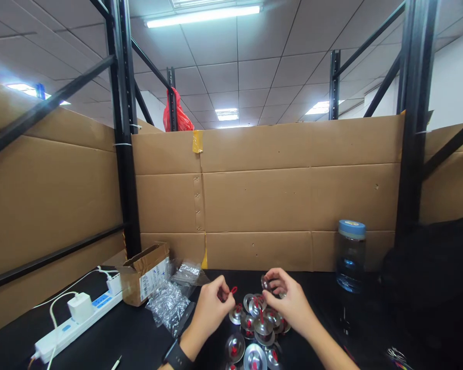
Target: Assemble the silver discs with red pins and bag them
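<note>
A pile of small silver cymbals (263, 325), domed with flat rims and red cord at their middles, lies on the black table in front of me. At the pile's left edge, my left hand (215, 302) is closed in a pinch on a red cord (234, 290), whose loop sticks out past the fingertips. My right hand (287, 298) hovers over the pile's right side and grips one small cymbal (265, 282) between thumb and fingers. Part of that cymbal is hidden by the fingers. Whether the red cord joins it cannot be made out.
Left of my hands are crumpled clear plastic bags (172, 303), an opened cardboard box (144, 275) and a white power strip (79, 325) with plugs. A blue-lidded jar (350, 257) stands at back right, near a black cloth-like heap (434, 293). Cardboard walls (254, 205) enclose the table.
</note>
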The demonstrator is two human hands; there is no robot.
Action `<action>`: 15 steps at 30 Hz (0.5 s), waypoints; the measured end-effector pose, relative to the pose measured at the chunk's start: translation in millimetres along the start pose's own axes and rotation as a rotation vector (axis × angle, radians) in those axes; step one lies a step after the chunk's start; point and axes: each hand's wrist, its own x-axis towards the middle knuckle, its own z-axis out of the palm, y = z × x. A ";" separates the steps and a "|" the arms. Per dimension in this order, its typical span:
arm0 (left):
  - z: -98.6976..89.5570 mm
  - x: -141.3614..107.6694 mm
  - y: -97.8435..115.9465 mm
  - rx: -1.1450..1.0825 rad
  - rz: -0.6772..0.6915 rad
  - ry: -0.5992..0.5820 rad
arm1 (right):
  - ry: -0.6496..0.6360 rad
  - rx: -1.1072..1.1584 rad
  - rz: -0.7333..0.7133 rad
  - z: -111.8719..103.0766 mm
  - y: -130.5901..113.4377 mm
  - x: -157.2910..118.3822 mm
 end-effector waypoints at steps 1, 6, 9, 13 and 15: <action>-2.9 2.1 -6.0 0.027 -0.018 -0.015 | 0.023 -0.117 -0.001 -10.7 9.3 4.4; -12.8 3.8 -25.5 0.192 -0.127 -0.144 | 0.002 -0.505 0.058 -52.1 62.8 15.8; -16.1 1.6 -23.9 0.270 -0.153 -0.195 | -0.026 -0.527 0.102 -59.1 82.1 15.2; -17.5 0.4 -20.1 0.302 -0.122 -0.262 | -0.110 -0.547 0.127 -59.4 91.2 13.9; -16.7 0.5 -21.1 0.312 -0.115 -0.282 | -0.139 -0.562 0.129 -59.6 93.1 14.4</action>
